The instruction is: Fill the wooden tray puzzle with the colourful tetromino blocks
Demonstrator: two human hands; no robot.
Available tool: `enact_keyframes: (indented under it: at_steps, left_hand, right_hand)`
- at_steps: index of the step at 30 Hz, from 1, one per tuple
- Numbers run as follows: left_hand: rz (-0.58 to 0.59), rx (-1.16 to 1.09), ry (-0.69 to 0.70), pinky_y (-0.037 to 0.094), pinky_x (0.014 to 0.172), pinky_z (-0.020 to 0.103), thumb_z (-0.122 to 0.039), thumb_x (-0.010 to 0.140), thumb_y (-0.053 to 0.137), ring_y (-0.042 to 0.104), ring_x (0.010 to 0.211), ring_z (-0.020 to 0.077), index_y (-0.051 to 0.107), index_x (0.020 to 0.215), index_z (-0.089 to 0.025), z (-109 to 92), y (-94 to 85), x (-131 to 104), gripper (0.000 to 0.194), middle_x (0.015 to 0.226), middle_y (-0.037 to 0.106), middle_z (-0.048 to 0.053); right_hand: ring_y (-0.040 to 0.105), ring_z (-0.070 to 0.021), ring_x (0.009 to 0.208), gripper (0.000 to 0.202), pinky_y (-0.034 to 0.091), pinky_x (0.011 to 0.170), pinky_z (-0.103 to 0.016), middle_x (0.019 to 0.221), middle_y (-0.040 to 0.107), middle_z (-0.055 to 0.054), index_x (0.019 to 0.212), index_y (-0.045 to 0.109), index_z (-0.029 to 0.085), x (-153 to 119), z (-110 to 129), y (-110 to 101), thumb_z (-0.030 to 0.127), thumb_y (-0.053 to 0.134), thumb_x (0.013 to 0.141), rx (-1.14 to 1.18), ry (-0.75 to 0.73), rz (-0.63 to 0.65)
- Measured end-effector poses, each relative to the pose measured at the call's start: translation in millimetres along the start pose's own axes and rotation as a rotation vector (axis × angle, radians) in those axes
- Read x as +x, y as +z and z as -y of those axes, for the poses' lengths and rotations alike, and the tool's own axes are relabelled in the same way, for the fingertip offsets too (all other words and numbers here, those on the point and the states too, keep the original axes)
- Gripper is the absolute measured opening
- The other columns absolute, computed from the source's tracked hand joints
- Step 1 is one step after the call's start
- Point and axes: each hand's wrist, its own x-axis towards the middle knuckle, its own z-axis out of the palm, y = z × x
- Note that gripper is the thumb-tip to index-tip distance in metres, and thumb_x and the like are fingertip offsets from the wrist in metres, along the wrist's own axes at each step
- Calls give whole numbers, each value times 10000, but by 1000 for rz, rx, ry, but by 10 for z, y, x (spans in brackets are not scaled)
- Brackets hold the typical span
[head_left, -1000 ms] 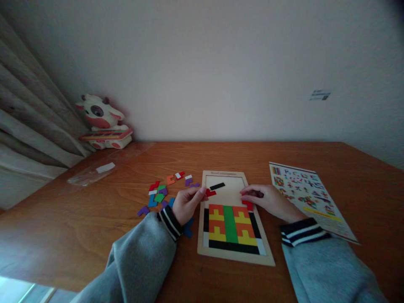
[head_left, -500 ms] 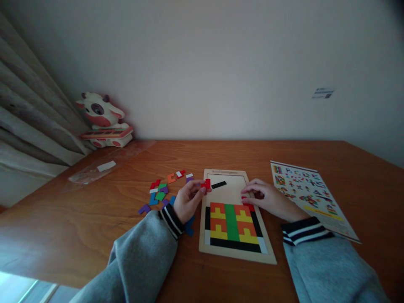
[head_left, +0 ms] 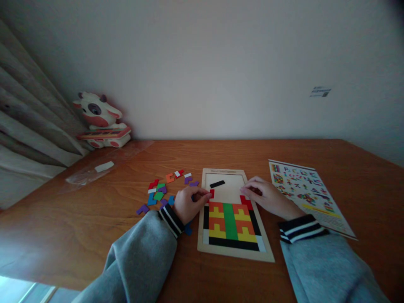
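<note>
My left hand (head_left: 189, 204) pinches a red puzzle piece (head_left: 212, 193) at the left inner edge of a wooden puzzle tray (head_left: 223, 171); the fingertips hide part of the piece. By the tray's right rim is my right hand (head_left: 261, 192), thumb and forefinger tips together, just above another red piece (head_left: 246, 203) lying in the tray. Nothing shows between those fingertips. Filling the lower tray are orange and yellow pieces around a green strip (head_left: 230, 221), bordered by black and white ones. A loose black bar (head_left: 217, 184) lies slanted in the bare upper part.
Several loose coloured pieces (head_left: 160, 196) are scattered left of the tray. To the right lies a printed pattern sheet (head_left: 303, 185). A clear plastic bag (head_left: 83, 177) and a cow toy with a keyboard (head_left: 102, 124) are at the far left, beside a curtain (head_left: 28, 109).
My left hand has lowered the red piece to the tray's left inner edge. My right thumb has moved off the red piece at the right, and the fingertips have come together.
</note>
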Motion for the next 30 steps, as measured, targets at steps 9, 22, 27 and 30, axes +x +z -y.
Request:
enact_keyframes:
  at_steps: [9, 22, 27, 30]
  left_hand:
    - [1, 199, 162, 467, 798, 320, -400, 837, 698, 593, 853, 196, 765, 805, -230, 75, 29, 112, 186, 848, 667, 36]
    - [0, 187, 241, 479, 840, 365, -351, 833, 696, 586, 874, 213, 729, 777, -204, 93, 21, 54, 160, 878, 625, 55]
    - [-18, 179, 254, 479, 827, 356, -321, 870, 635, 590, 841, 204, 709, 820, -192, 44, 15, 52, 157, 872, 629, 59]
    - [-19, 151, 276, 482, 808, 354, -228, 886, 577, 594, 827, 205, 692, 958, -180, 15, 13, 49, 144, 859, 647, 60]
  right_hand:
    - [605, -196, 792, 360, 484, 715, -350, 909, 618, -60, 892, 708, 222, -1, -32, 16, 515, 504, 940, -25, 3, -5]
    - [616, -203, 794, 316, 503, 727, -363, 914, 633, -65, 914, 695, 216, 5, -36, 12, 456, 493, 949, -66, -13, 4]
    - [632, -209, 790, 284, 505, 714, -361, 915, 647, -70, 907, 690, 215, 8, -9, 45, 420, 498, 949, -117, -25, -75]
    - [634, -242, 930, 258, 496, 847, -415, 986, 677, -86, 989, 679, 216, 20, 66, 87, 352, 459, 976, -199, -108, -159]
